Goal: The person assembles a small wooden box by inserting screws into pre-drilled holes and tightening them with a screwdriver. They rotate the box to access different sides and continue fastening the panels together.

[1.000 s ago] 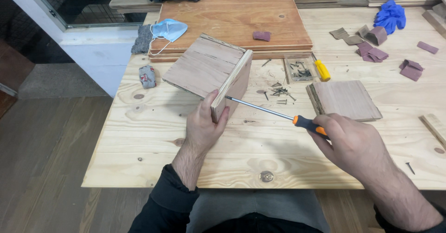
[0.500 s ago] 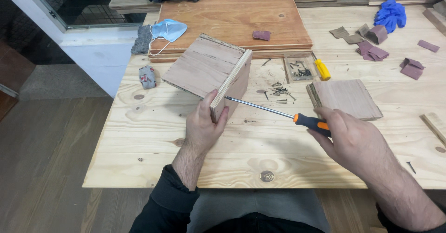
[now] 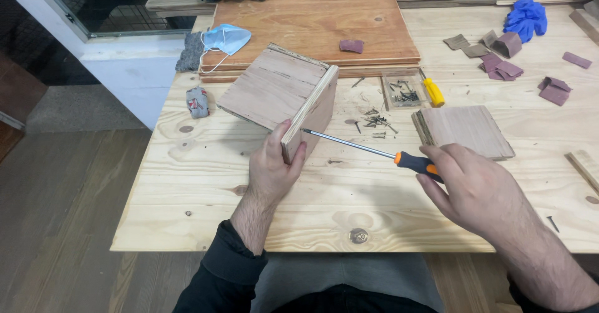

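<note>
My left hand [image 3: 272, 166] grips the near corner of a wooden box piece [image 3: 281, 91] made of two joined panels, holding its upright side panel steady on the pine table [image 3: 206, 188]. My right hand [image 3: 474, 188] holds a screwdriver [image 3: 380, 154] with an orange and black handle. The long metal shaft points left and its tip meets the face of the side panel next to my left thumb.
Loose screws [image 3: 374, 121] lie by a small tray of screws [image 3: 402, 91] and a yellow-handled tool [image 3: 432, 91]. A spare wood panel [image 3: 465, 132] sits right of centre. Farther back are a large reddish board [image 3: 312, 29], a blue face mask [image 3: 226, 38], sandpaper scraps [image 3: 499, 57] and blue gloves [image 3: 527, 14].
None of the objects has shifted noticeably; the screwdriver tip stays against the side panel and both hands keep their hold.
</note>
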